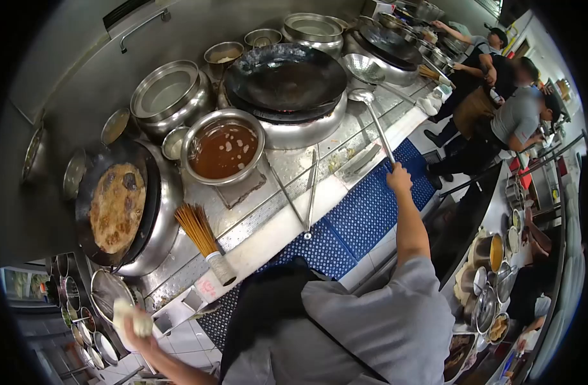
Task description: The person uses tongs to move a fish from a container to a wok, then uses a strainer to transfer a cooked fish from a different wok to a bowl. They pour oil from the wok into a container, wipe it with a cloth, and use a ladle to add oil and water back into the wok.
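Observation:
My right hand [400, 178] grips the end of a long steel ladle [371, 112]. The ladle's bowl lies on the stove top beside a large empty black wok [284, 77]. At the lower left, my left hand [137, 327] is closed on a white cloth [126, 314] beside the stove's front edge. Close to it sits a second black wok [117, 205] holding a browned flat round of food. My grey shirt and dark apron fill the bottom of the view.
A steel bowl of brown liquid [223, 151] sits between the woks, and a bamboo brush [201, 234] lies on the stove's edge. Steel pots line the back wall. Blue mats [364, 212] cover the floor. Other people [499, 109] work at the far right, beside a counter of bowls [493, 282].

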Tool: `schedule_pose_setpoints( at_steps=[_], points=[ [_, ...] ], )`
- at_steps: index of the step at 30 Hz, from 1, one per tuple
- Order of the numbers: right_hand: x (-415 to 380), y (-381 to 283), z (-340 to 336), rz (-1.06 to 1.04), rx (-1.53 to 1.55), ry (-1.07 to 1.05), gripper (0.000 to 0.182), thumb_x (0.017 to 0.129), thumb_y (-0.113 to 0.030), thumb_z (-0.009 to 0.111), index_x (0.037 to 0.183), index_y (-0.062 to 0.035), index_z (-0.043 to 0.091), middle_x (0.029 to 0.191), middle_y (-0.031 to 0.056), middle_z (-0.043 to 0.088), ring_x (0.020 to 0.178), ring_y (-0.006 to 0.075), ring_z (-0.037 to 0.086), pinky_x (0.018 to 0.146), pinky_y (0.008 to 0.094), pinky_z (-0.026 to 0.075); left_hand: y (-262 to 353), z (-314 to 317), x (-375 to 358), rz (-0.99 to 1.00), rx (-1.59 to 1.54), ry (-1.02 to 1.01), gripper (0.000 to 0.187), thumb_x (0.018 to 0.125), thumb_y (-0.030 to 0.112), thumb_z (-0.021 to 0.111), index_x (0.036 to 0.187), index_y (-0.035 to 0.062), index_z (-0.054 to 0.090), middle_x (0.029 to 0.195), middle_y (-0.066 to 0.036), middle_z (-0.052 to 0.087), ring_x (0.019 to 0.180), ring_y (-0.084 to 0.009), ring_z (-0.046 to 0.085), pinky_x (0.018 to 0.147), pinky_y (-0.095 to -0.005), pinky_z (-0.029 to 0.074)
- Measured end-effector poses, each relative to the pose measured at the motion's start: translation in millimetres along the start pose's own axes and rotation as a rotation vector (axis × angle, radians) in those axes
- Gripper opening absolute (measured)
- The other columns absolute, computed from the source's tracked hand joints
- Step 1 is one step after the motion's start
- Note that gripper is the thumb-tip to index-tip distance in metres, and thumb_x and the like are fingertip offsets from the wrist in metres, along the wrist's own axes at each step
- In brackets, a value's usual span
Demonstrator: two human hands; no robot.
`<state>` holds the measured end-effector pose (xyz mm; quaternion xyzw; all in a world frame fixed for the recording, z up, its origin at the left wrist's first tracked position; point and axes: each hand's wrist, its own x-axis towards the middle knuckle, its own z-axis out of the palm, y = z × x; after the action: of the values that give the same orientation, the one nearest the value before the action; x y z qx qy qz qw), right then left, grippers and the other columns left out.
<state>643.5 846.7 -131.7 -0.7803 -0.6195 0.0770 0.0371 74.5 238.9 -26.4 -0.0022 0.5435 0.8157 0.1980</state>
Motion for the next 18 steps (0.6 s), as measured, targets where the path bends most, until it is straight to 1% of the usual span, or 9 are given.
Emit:
schedule_pose_setpoints(
  at_steps=[2, 6, 7, 9, 11, 13, 15, 16, 18],
  points=[
    [8, 0, 2, -0.039, -0.002, -0.056, 0.043, 0.082, -0.027, 0.064, 0.12, -0.0099, 0.052, 0.124, 0.019, 0.052, 0.118, 0.0425, 0.05, 0.092, 0.0542, 0.046, -31, 93, 22, -0.276, -0.017, -0.316, 0.049, 0.085, 0.023, 0.064, 0.126, 0.0009, 0.048, 0.092, -0.011, 0.064, 0.07, -0.0179, 0.063, 0.051, -0.028, 0.052],
    [10, -9, 2, -0.104, -0.13, 0.326, 0.037, 0.078, -0.016, 0.064, 0.111, -0.0053, 0.051, 0.118, 0.0247, 0.058, 0.106, 0.0453, 0.058, 0.091, 0.0507, 0.048, -139, 356, -9, -0.5, 0.013, -0.608, 0.042, 0.087, 0.025, 0.066, 0.12, 0.0033, 0.053, 0.102, -0.012, 0.065, 0.085, -0.0225, 0.067, 0.071, -0.0366, 0.058],
    [25, -1, 19, -0.059, -0.048, 0.221, 0.037, 0.078, -0.016, 0.063, 0.111, -0.005, 0.051, 0.116, 0.0256, 0.059, 0.104, 0.0456, 0.059, 0.09, 0.0502, 0.048, -173, 402, -15, -0.552, 0.001, -0.625, 0.043, 0.09, 0.035, 0.062, 0.119, 0.0051, 0.053, 0.102, -0.012, 0.065, 0.084, -0.0247, 0.066, 0.073, -0.0391, 0.057],
    [57, 21, 44, 0.018, 0.106, 0.004, 0.036, 0.077, -0.015, 0.061, 0.11, -0.0043, 0.051, 0.111, 0.0272, 0.061, 0.1, 0.0462, 0.06, 0.088, 0.0492, 0.049, -204, 483, -33, -0.693, 0.136, -0.737, 0.057, 0.092, 0.06, 0.047, 0.121, 0.0119, 0.053, 0.115, -0.009, 0.062, 0.105, -0.0271, 0.061, 0.089, -0.0533, 0.05],
    [65, 31, 42, -0.07, 0.162, -0.017, 0.032, 0.077, -0.015, 0.056, 0.106, -0.0021, 0.054, 0.102, 0.0274, 0.064, 0.093, 0.0449, 0.062, 0.084, 0.0487, 0.049, -245, 542, -26, -0.773, 0.157, -0.796, 0.065, 0.089, 0.069, 0.042, 0.123, 0.0142, 0.053, 0.119, -0.009, 0.06, 0.109, -0.0295, 0.06, 0.09, -0.0574, 0.047],
    [47, 26, 10, -0.193, 0.291, 0.073, 0.025, 0.077, -0.017, 0.054, 0.094, 0.0003, 0.059, 0.093, 0.0268, 0.065, 0.09, 0.0429, 0.063, 0.08, 0.0494, 0.048, -281, 588, -18, -0.834, 0.054, -0.722, 0.068, 0.086, 0.073, 0.043, 0.123, 0.0167, 0.053, 0.121, -0.008, 0.06, 0.112, -0.031, 0.058, 0.091, -0.0567, 0.047],
    [40, 40, 2, -0.158, 0.429, 0.014, 0.029, 0.074, -0.021, 0.058, 0.089, 0.0024, 0.065, 0.088, 0.0247, 0.066, 0.086, 0.0405, 0.065, 0.076, 0.0461, 0.048, -305, 623, -11, -0.888, 0.062, -0.589, 0.061, 0.085, 0.069, 0.049, 0.119, 0.0197, 0.056, 0.118, -0.006, 0.061, 0.108, -0.0297, 0.06, 0.087, -0.0527, 0.049],
    [37, 54, 10, -0.132, 0.508, 0.012, 0.026, 0.073, -0.021, 0.058, 0.083, 0.0021, 0.063, 0.077, 0.0214, 0.065, 0.072, 0.0358, 0.064, 0.068, 0.0444, 0.047, -329, 636, -7, -0.887, 0.092, -0.548, 0.057, 0.085, 0.066, 0.053, 0.117, 0.0198, 0.056, 0.116, -0.006, 0.062, 0.103, -0.0293, 0.061, 0.084, -0.0507, 0.05],
    [25, 81, 20, -0.075, 0.723, -0.097, 0.017, 0.077, -0.016, 0.057, 0.067, -0.0027, 0.054, 0.055, 0.0056, 0.05, 0.048, 0.0137, 0.046, 0.046, 0.0335, 0.038, -364, 656, 2, -0.868, 0.054, -0.446, 0.049, 0.081, 0.056, 0.063, 0.112, 0.0174, 0.058, 0.105, -0.007, 0.065, 0.089, -0.0283, 0.063, 0.07, -0.0468, 0.051]
  ],
)
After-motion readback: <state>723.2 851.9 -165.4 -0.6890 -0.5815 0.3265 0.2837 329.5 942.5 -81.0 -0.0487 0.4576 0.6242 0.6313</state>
